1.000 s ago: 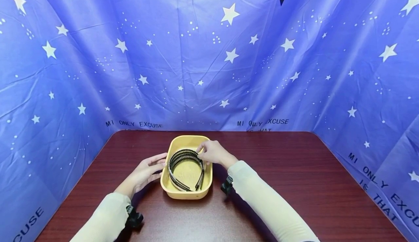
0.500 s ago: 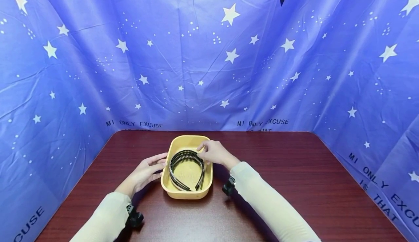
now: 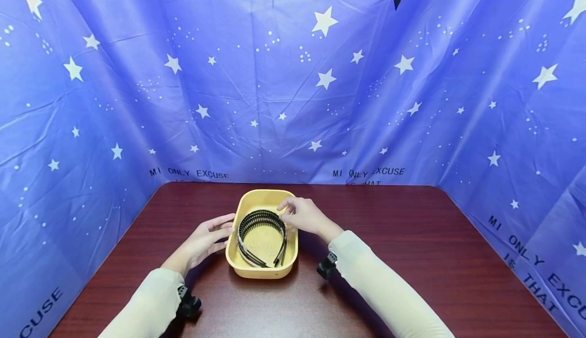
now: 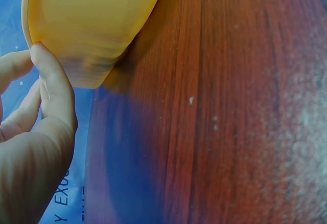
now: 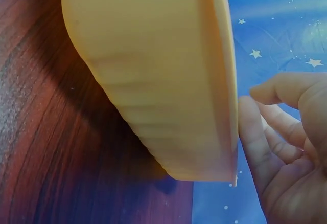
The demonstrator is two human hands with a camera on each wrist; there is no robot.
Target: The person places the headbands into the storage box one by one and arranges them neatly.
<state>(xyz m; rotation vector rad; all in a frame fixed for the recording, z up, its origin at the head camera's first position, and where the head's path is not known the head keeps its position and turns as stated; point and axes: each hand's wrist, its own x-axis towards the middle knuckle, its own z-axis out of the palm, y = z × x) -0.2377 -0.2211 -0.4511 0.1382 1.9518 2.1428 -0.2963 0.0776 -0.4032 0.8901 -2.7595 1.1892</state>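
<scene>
Toothed blk hairbands [image 3: 261, 239], smooth yellow tub [image 3: 261, 272]

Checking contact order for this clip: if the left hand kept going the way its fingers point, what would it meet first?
The left hand points right at the yellow tub; its fingertips already look against the outer wall.

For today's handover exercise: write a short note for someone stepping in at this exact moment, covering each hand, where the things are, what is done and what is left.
Left hand: open, fingertips against the left wall of the yellow tub, steadying it.
Right hand: over the tub's right rim, fingers loosely curled by the headbands; whether it touches them cannot be told.
Things: tub mid-table, black toothed headbands stacked inside it.
Done: the headbands lie in the tub.
Left: probably only to settle them and withdraw both hands.
</scene>
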